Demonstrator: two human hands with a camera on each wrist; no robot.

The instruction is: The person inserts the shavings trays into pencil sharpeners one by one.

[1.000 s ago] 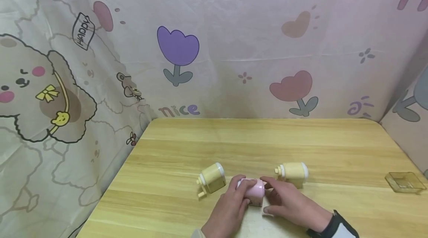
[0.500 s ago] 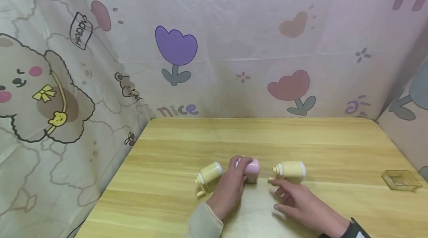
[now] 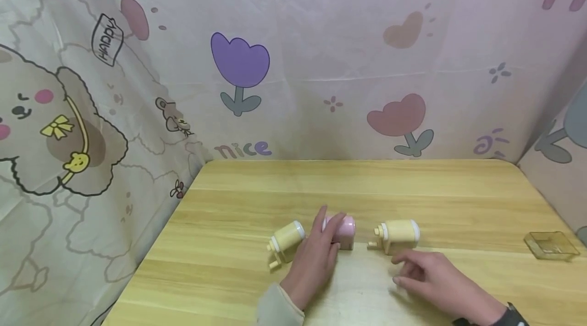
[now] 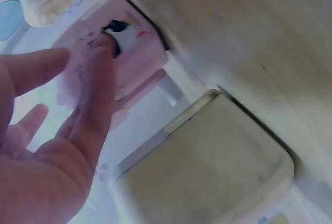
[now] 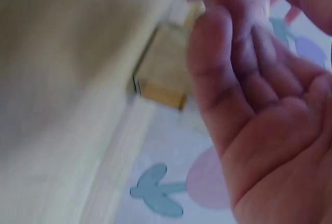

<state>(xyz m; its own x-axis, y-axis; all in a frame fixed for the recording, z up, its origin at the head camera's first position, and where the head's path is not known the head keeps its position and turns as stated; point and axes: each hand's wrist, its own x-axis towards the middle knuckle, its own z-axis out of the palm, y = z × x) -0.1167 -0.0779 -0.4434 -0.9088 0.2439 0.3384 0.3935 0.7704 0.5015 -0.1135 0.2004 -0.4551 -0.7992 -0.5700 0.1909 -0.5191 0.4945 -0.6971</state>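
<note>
A pink pencil sharpener (image 3: pixel 346 233) with a printed picture on its side stands at the middle of the table. My left hand (image 3: pixel 314 260) lies over its left part with the fingers extended. In the left wrist view the thumb (image 4: pixel 98 89) is in front of the pink body, fingers spread. Close to the left hand stands a yellow crank sharpener (image 3: pixel 286 238), its base large in the left wrist view. A second yellow sharpener (image 3: pixel 400 233) is on the right, crank to the left. My right hand (image 3: pixel 435 277) hovers in front of it, fingers loosely bent, holding nothing.
A see-through yellow drawer (image 3: pixel 550 250) sits near the table's right edge. Printed cloth (image 3: pixel 298 112) hangs behind the wooden table (image 3: pixel 229 204) and along its sides.
The left hand has moved the pink sharpener back, in between the yellow ones, and its fingers have straightened. My right hand has left the pink sharpener and drawn away to the right.
</note>
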